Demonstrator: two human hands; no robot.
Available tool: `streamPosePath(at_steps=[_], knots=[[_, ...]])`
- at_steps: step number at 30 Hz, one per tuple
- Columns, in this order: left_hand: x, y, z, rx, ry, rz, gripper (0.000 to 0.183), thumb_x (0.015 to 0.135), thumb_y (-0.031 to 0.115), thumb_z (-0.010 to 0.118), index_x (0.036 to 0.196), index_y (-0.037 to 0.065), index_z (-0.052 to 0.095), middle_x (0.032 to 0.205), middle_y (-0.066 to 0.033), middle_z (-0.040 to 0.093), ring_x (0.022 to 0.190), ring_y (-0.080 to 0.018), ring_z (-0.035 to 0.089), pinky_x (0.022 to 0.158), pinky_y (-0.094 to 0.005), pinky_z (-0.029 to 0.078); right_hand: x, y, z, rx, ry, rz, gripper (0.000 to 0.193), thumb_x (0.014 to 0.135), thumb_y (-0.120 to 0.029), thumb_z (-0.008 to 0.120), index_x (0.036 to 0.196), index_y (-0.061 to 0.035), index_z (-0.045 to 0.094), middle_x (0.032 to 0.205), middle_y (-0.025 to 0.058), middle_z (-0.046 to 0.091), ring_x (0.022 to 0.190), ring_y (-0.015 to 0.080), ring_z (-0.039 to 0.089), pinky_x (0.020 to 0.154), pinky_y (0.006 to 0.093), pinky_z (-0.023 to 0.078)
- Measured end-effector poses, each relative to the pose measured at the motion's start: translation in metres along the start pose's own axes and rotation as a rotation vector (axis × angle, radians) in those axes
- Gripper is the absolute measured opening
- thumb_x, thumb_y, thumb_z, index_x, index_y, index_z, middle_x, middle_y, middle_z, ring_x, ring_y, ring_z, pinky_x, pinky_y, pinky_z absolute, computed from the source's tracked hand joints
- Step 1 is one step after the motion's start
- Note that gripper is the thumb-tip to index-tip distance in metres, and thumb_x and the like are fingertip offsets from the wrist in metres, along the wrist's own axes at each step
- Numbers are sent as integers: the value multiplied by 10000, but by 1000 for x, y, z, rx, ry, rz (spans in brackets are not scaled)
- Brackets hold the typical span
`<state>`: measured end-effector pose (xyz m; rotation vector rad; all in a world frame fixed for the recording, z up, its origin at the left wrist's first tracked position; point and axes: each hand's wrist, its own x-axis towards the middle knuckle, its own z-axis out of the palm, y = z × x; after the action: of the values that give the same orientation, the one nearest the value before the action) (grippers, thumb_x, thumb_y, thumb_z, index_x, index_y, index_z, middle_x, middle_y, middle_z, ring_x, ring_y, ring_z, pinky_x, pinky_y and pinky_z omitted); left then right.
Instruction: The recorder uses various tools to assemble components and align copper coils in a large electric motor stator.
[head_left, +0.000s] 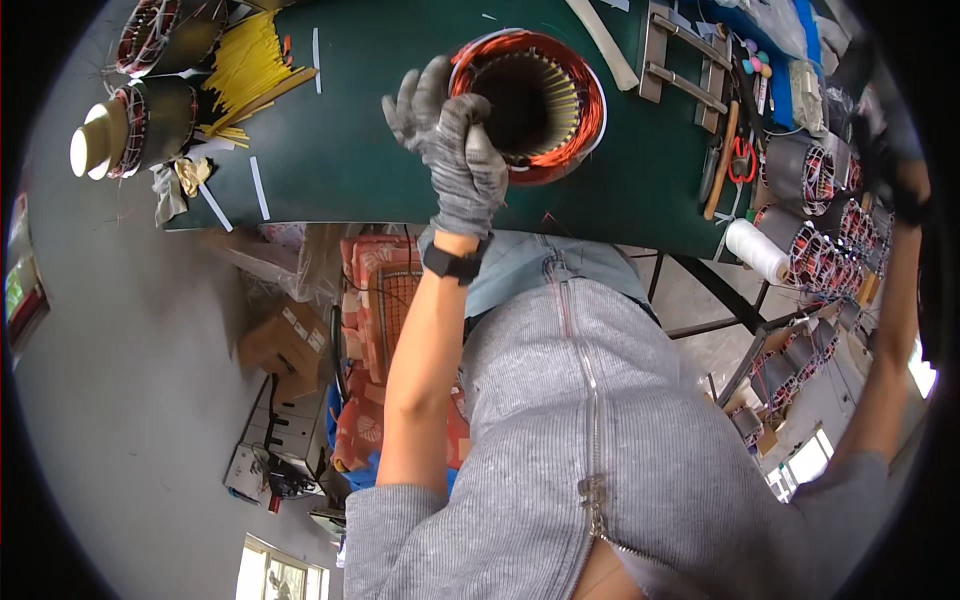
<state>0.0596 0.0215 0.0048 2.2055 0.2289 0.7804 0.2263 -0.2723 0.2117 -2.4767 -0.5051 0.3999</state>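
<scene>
A motor stator (597, 125) with orange-red copper windings and yellow slot liners stands on the green table, its round bore facing up. My left hand (455, 145), in a grey striped glove, grips the left edge of its winding with bent fingers. The other fingers of that hand stick out to the left. Far off at the right rim, my right hand (890, 140) is raised in a dark glove and smeared by motion. Its fingers cannot be made out, nor whether it holds anything.
Yellow strips (243, 60) lie at the left near more stators (165, 125). On the right are a metal fixture with bars (685, 75), red-handled scissors (741, 160), a wooden-handled tool (722, 165), a white thread spool (757, 250) and several laced stators (800, 175). A green table (370, 190) bears the work.
</scene>
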Motion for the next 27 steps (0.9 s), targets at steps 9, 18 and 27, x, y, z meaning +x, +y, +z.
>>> streamPosePath(at_steps=[9,18,27], knots=[[14,6,5,-103,-243,133,272,760,260,571,930,48,569,1225,-198,455,1144,-349,427,971,-419,347,-116,23,136,-131,-341,89,326,788,-344,565,979,-91,489,679,199,581,646,386,578,569,487,441],[10,-8,-1,-268,-346,-16,331,901,333,348,909,99,581,1282,-190,393,1193,-323,369,1001,-434,283,-172,91,220,425,-5,262,350,785,-355,586,914,-32,550,729,145,588,673,310,589,631,389,448],[44,-11,-39,-95,-665,153,442,926,377,336,1189,54,485,1311,-194,366,1212,-336,358,1008,-447,284,-184,121,238,-73,261,509,388,743,-312,612,1049,-93,519,995,111,520,940,287,535,777,418,435]])
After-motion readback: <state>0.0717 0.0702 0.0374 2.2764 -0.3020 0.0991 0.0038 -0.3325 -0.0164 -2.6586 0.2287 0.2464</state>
